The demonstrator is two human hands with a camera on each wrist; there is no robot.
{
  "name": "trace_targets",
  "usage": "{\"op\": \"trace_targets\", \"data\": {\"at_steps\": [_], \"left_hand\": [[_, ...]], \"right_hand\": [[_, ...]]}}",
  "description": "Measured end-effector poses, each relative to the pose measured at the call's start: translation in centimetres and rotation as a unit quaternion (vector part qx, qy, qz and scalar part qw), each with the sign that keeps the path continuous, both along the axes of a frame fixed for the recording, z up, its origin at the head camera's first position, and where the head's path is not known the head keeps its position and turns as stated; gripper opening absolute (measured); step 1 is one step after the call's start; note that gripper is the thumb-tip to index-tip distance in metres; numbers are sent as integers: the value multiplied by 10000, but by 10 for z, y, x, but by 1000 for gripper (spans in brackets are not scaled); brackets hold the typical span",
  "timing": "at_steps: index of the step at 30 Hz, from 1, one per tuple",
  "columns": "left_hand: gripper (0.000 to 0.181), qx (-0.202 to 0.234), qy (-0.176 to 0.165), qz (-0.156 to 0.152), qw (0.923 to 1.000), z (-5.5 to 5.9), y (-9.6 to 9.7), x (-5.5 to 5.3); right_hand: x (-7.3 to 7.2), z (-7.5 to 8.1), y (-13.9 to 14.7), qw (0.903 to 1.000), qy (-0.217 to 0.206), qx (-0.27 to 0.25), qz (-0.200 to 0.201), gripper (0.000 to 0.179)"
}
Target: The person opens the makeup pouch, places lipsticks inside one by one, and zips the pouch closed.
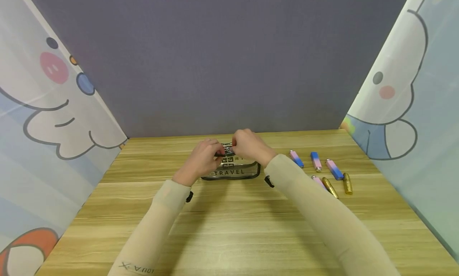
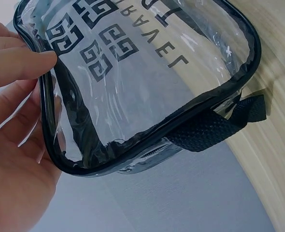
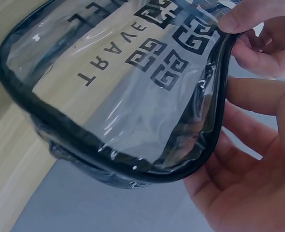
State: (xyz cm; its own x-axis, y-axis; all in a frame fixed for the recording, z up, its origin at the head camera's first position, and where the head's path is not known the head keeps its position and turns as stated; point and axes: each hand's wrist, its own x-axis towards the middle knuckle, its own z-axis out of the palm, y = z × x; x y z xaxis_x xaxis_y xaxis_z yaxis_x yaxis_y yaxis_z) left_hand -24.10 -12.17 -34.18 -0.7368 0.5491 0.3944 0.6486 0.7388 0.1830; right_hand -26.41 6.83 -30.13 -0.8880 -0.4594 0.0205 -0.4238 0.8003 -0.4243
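Note:
A clear plastic travel pouch (image 1: 234,171) with black piping and black "TRAVEL" lettering stands on the table in front of me. My left hand (image 1: 204,157) pinches the left part of its top edge, thumb on the near panel and fingers behind, as the left wrist view shows. Close beside it, my right hand (image 1: 250,145) grips the top edge farther right, its fingers (image 3: 244,169) behind the rim. The left wrist view also shows a black fabric loop (image 2: 205,130) on the side of the pouch. The hands partly cover the pouch's top.
To the right lie several pink-and-blue tubes (image 1: 334,169) and two gold tubes (image 1: 347,183), one partly hidden by my right sleeve (image 1: 315,208). A grey panel (image 1: 229,61) rises behind the wooden table (image 1: 229,236). Cartoon-printed curtains (image 1: 394,89) flank both sides.

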Motion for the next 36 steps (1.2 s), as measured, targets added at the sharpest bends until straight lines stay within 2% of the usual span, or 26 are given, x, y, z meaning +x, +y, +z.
{"op": "trace_targets", "data": {"at_steps": [10, 19, 21, 25, 28, 32, 36], "left_hand": [[11, 118, 123, -59, 9998, -2, -2, 0], [10, 154, 140, -111, 9997, -4, -1, 0], [10, 161, 137, -110, 9997, -5, -2, -1], [11, 177, 202, -128, 9996, -6, -2, -2], [11, 172, 238, -123, 9995, -6, -2, -2], [11, 182, 207, -98, 9996, -5, -2, -2], [11, 185, 169, -93, 9996, -4, -2, -2]], "right_hand": [[-5, 7, -14, 9971, -413, 482, -426, 35], [-6, 9, -19, 9945, -628, 568, -608, 33], [-7, 8, -20, 9943, -666, 538, -631, 35], [-12, 6, -16, 9954, -759, 95, -581, 40], [-15, 5, -11, 9957, -717, -241, -532, 35], [-15, 5, -9, 9955, -753, -259, -517, 20], [-14, 7, -11, 9945, -913, -168, -482, 27]]}}
